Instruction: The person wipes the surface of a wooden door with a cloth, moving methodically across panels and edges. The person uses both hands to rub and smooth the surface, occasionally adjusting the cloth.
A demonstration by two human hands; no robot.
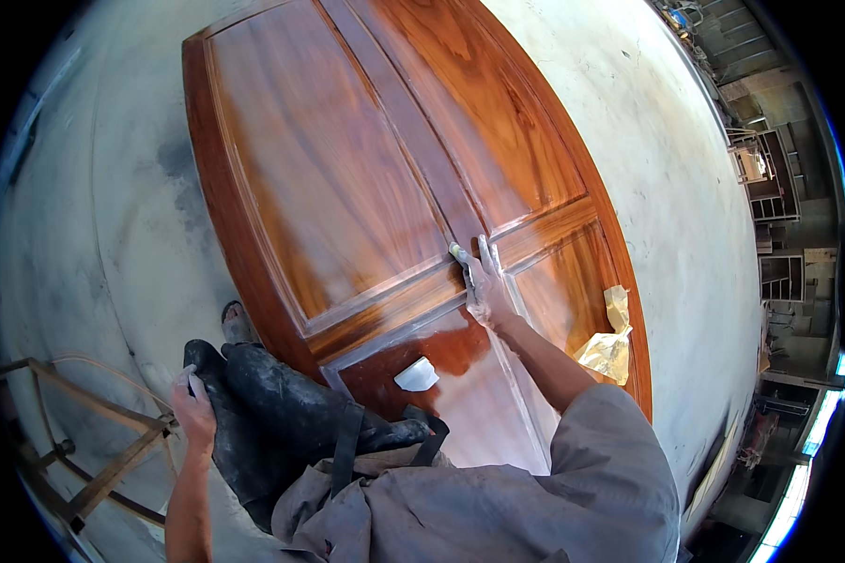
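A large reddish-brown panelled wooden door point(441, 174) lies in front of me, with pale dust over much of its surface. My right hand point(483, 286) rests on it where the rails between the panels meet. Its dusty fingers are stretched out and apart; whether anything thin lies beneath them is hidden. Beside my dark, dusty trouser leg point(282, 399), my left hand point(194, 408) hangs low with curled fingers. A pale bit shows at its fingertips, too small to name. A small folded white piece point(417, 375) sits on the nearer panel.
Crumpled yellowish paper, perhaps sandpaper point(610, 347), lies at the door's right edge. To my left stands a wooden frame point(113, 469) with slanted bars. Pale concrete floor point(131, 235) surrounds the door. Shelf-like wooden furniture point(779, 277) stands along the far right.
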